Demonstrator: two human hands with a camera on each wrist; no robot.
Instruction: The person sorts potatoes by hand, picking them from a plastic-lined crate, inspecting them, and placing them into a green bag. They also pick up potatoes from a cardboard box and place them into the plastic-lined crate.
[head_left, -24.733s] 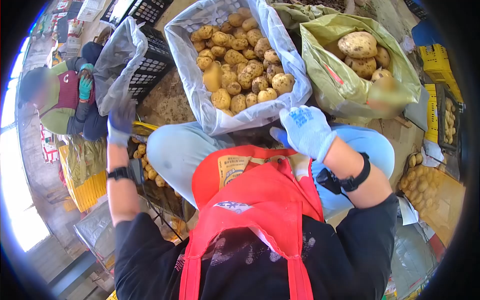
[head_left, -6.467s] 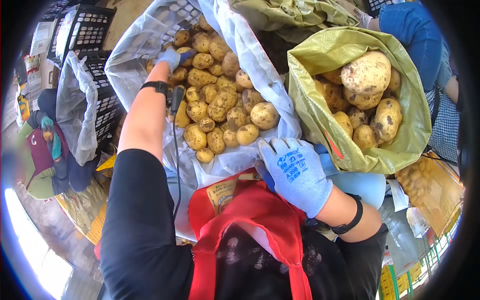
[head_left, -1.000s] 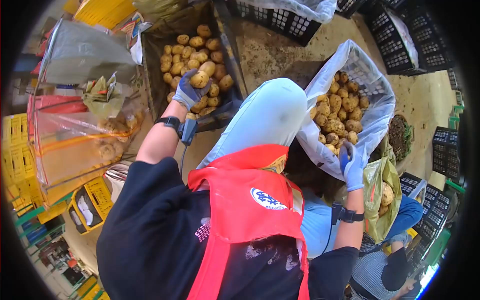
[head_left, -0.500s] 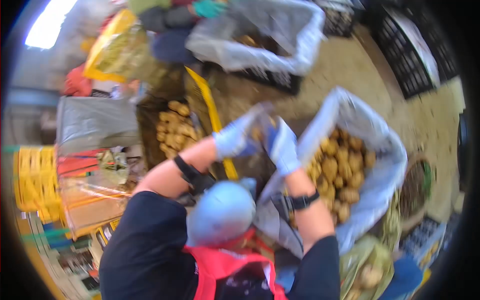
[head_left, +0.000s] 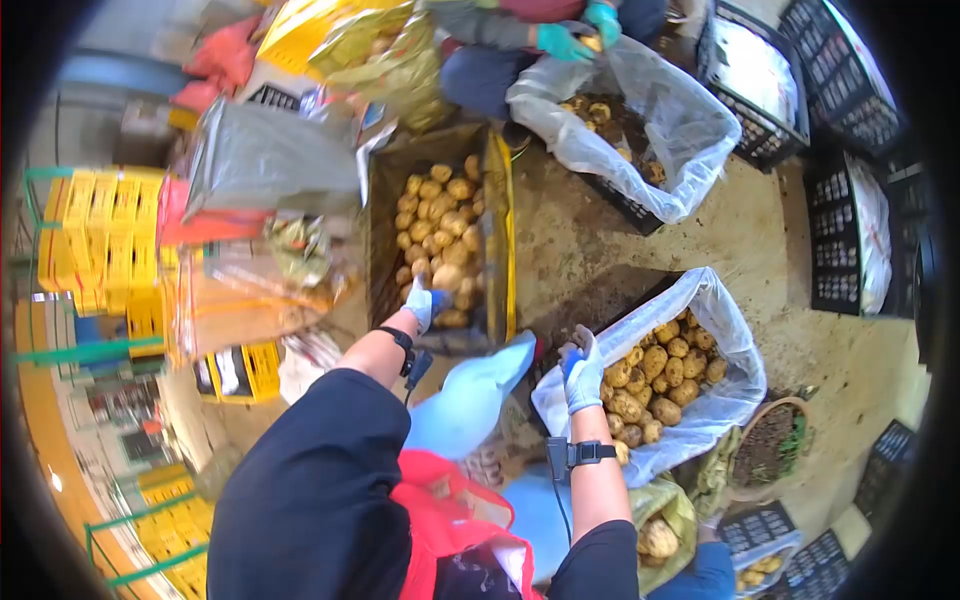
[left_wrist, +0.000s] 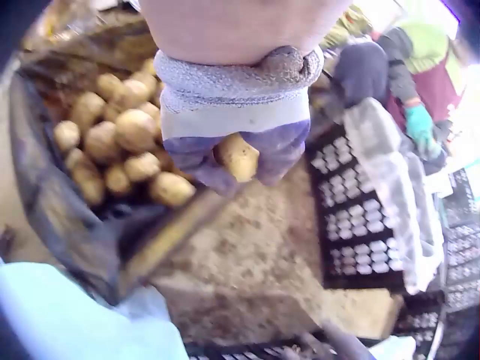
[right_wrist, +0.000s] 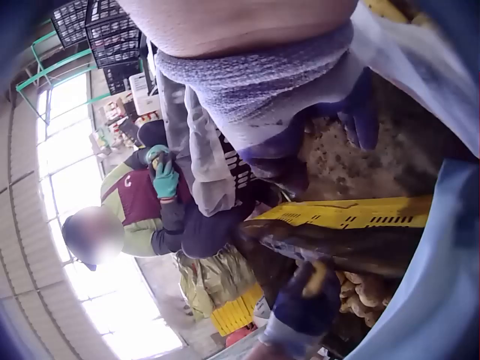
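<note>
My gloved left hand (head_left: 424, 306) is over the near end of a dark-lined crate (head_left: 384, 200) of potatoes. In the left wrist view its purple-coated fingers hold a yellow potato (left_wrist: 240, 159), which shows between them. My gloved right hand (head_left: 580, 374) stands beside the rim of a white-lined crate (head_left: 738, 388), where soil-marked potatoes (head_left: 660, 372) lie. Seen from the right wrist, this hand's thumb and fingers are spread apart with nothing between them; the left hand with its potato appears lower down.
A person in teal gloves (head_left: 565, 42) works over another white-lined crate (head_left: 690, 180). A green sack (head_left: 665, 505) with large potatoes sits near my right arm. Black crates (head_left: 835, 235) stand at the right, stacked yellow crates (head_left: 110, 225) at the left. My knee (head_left: 465, 405) is between the two crates.
Half a second ago my hands were together between the two crates; they have since moved apart, left to the dark-lined crate, right back beside the white-lined one. The head view has shifted.
</note>
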